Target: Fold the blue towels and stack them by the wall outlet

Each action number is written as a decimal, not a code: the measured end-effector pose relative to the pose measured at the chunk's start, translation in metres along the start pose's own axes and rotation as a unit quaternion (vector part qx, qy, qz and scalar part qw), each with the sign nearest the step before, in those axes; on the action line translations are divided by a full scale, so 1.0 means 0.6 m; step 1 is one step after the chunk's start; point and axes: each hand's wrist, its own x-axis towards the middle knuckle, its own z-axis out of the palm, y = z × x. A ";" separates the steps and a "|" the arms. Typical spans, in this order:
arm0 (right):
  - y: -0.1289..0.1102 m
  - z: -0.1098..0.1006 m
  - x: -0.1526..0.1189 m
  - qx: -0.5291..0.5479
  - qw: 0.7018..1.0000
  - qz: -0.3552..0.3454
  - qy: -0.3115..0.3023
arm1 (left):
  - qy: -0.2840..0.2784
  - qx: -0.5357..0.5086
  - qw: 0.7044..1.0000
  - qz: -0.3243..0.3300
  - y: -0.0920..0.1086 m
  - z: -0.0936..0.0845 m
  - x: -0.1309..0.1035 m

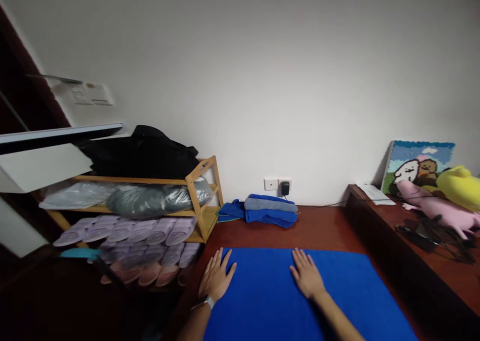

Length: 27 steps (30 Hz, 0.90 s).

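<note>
A bright blue cloth [270,301] lies spread flat on the reddish-brown floor [322,231] in front of me. My left hand [216,277] rests palm down on the cloth's far left corner, fingers spread. My right hand [306,275] lies flat on the cloth near its far edge, fingers apart. Neither hand grips anything. Beyond the cloth, against the white wall, sits a small stack of folded blue and grey cloths [269,210].
A bamboo rack [202,191] at left holds bagged items, a black bag and rows of pale slippers [150,241]. A wall socket with a charger [285,187] is behind the stack. At right, a dark wooden ledge [412,251] carries plush toys, a picture and cables.
</note>
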 end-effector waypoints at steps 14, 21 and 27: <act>0.440 -0.048 -0.091 -0.103 0.963 0.244 0.051 | 0.000 0.011 1.000 0.003 -0.003 0.006 0.006; 0.435 -0.068 -0.090 -0.112 0.957 0.267 0.009 | -0.005 0.009 1.000 0.002 0.003 0.000 0.001; 0.286 -0.079 -0.038 -0.127 0.968 0.206 0.067 | -0.001 -0.002 1.000 0.000 0.002 0.002 -0.003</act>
